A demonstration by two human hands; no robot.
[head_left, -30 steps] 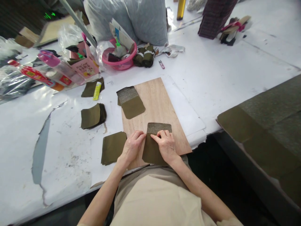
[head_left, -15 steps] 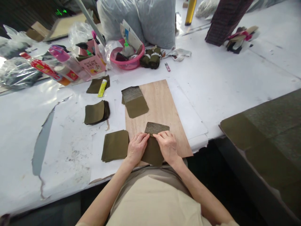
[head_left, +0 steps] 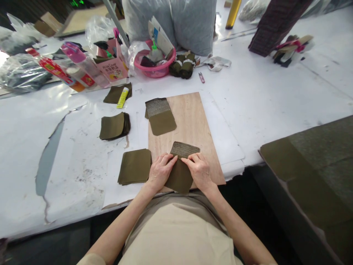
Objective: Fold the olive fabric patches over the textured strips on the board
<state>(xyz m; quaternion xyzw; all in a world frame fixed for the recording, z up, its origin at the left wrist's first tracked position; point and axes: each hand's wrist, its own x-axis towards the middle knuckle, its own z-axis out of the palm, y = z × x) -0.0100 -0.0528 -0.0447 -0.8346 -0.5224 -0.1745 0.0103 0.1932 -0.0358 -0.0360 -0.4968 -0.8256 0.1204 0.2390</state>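
An olive-green fabric piece (head_left: 180,178) with a grey-brown striped band along its far end lies at the near edge of a plywood board (head_left: 190,117). My left hand (head_left: 162,170) presses and pinches it at the left, just below the band. From the right, my right hand (head_left: 200,170) does the same, its thumb and fingers closed on the cloth. The two sets of fingertips almost meet, with a narrow gap between them. Farther up the board rests another olive piece (head_left: 162,123) with the same band, overlapping more cloth beneath.
Left of the board are a square olive fabric stack (head_left: 134,166), a smaller stack (head_left: 113,126) and a yellow tube (head_left: 122,97) on more cloth. Behind stand a pink basin (head_left: 156,70), bottles (head_left: 82,64) and grey bags (head_left: 193,27). Small pink thread snips (head_left: 202,77) lie near the basin.
The camera view has shifted slightly. Both hands stay on the same fabric piece at the band's lower edge, with only small finger movements and the right fingers a little more bent.
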